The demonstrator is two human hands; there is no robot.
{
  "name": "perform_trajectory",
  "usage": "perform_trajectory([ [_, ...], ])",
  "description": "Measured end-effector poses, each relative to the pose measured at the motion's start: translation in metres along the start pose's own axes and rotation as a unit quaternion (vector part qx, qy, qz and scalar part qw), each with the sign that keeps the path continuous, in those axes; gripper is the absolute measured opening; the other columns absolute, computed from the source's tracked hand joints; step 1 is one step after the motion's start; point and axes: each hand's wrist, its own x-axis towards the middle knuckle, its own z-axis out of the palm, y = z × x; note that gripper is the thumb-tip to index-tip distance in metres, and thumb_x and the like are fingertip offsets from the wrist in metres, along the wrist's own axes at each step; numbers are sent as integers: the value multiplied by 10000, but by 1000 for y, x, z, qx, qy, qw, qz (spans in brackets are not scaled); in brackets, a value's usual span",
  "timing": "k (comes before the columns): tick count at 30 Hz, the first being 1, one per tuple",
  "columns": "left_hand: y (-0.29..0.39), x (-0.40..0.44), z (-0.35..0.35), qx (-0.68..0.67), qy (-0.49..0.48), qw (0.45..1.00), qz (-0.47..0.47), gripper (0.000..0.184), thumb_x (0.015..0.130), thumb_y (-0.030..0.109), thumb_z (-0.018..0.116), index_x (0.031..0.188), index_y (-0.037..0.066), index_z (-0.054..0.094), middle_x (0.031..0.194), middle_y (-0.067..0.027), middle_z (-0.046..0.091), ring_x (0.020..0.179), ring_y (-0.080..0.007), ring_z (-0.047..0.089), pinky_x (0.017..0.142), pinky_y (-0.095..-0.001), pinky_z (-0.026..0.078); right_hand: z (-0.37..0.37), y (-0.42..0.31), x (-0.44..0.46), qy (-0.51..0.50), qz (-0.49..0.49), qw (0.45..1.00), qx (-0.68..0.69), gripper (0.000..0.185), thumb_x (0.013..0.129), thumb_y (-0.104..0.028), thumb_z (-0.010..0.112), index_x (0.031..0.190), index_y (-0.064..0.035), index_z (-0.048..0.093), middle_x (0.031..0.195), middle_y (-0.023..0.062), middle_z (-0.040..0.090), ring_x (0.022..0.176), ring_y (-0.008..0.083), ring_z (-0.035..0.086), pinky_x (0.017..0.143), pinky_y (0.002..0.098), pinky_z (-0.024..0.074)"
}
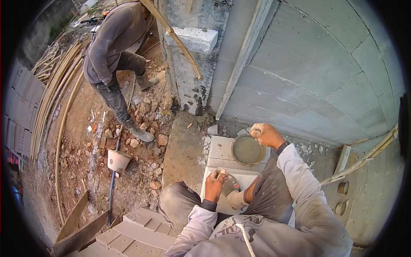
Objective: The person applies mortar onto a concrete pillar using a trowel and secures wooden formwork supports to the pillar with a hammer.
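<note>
A round bucket (248, 150) of wet grey mortar stands on pale blocks (220, 150) in front of me. My right hand (267, 135) is over its upper right rim with the fingers curled closed. Whether they grip the rim, a handle or something small is hidden. Below and left of the bucket, my left hand (215, 185) is closed with the thumb uppermost; I cannot make out what is inside it. Beside that hand, a grey rounded thing (231, 185) with a reddish spot lies on the pale surface, partly covered.
A grey block wall (299, 81) rises ahead and right, with a wooden batten (245, 60) against it. Another person (113, 51) in boots stands on rubble at left. A small pale bucket (118, 161), bamboo poles (60, 98) and stacked blocks (139, 229) are nearby.
</note>
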Motion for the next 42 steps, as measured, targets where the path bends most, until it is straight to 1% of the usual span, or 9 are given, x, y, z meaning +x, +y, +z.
perform_trajectory([
  [3, 1, -1, -1, -2, 4, 1000, 1, 293, 889, 257, 552, 979, -21, 567, 894, -100, 641, 795, -156, 618, 711, -254, 469, 3, 2, 4, -14, -31, 999, -5, 204, 824, -225, 562, 905, -49, 626, 648, 60, 585, 530, 146, 532, 549, 319, 444],
  [9, 5, -7, -3, 2, 12, 1000, 7, 326, 882, 281, 564, 983, -28, 562, 876, -108, 642, 784, -163, 620, 705, -257, 471, 0, -16, -1, -57, 24, 998, 23, 207, 850, -236, 552, 898, -46, 620, 637, 43, 573, 514, 126, 516, 518, 299, 432],
  [14, -4, -2, -7, 6, 26, 999, 21, 332, 884, 277, 561, 989, -37, 556, 879, -123, 644, 780, -173, 626, 697, -260, 477, 10, -4, 13, -71, 2, 997, 17, 232, 859, -247, 549, 926, -34, 611, 646, 43, 579, 515, 126, 518, 512, 296, 434],
  [24, -4, -5, -17, -13, 48, 998, 35, 323, 881, 273, 567, 996, -29, 553, 887, -118, 639, 764, -167, 622, 689, -263, 471, 15, -20, 19, -91, -13, 996, 7, 243, 856, -251, 552, 936, -28, 605, 673, 54, 580, 531, 136, 535, 514, 304, 448],
  [28, -3, -3, -17, -15, 55, 998, 40, 300, 884, 262, 557, 976, -23, 559, 877, -109, 639, 755, -160, 619, 681, -261, 465, 17, -21, 21, -93, -2, 995, 26, 241, 853, -250, 554, 934, -30, 609, 670, 50, 577, 529, 137, 531, 511, 309, 447],
  [31, -1, -5, -18, -16, 53, 998, 43, 295, 886, 261, 552, 974, -20, 561, 873, -107, 640, 753, -157, 618, 682, -260, 465, 19, -17, 24, -86, -33, 996, 9, 239, 846, -256, 561, 917, -33, 610, 657, 45, 574, 518, 133, 529, 503, 302, 438],
  [37, -2, 0, -21, -15, 53, 997, 48, 305, 883, 274, 553, 978, -16, 560, 874, -107, 641, 748, -157, 615, 679, -257, 463, 20, -21, 24, -81, -25, 996, 7, 240, 836, -272, 563, 895, -44, 611, 638, 42, 576, 498, 131, 532, 496, 303, 429],
  [40, 2, -2, -20, -53, 59, 995, 55, 325, 871, 229, 566, 980, -77, 549, 846, -121, 629, 733, -163, 615, 649, -242, 465, 23, -19, 28, -78, -28, 996, 9, 236, 839, -268, 554, 905, -49, 615, 646, 44, 587, 510, 133, 545, 508, 312, 439],
  [42, 2, -2, -22, -53, 64, 995, 56, 318, 870, 224, 565, 977, -74, 550, 840, -122, 631, 728, -162, 615, 647, -245, 468, 23, -24, 28, -66, -21, 997, 19, 229, 842, -256, 547, 922, -54, 622, 651, 45, 592, 522, 135, 554, 517, 312, 447],
])
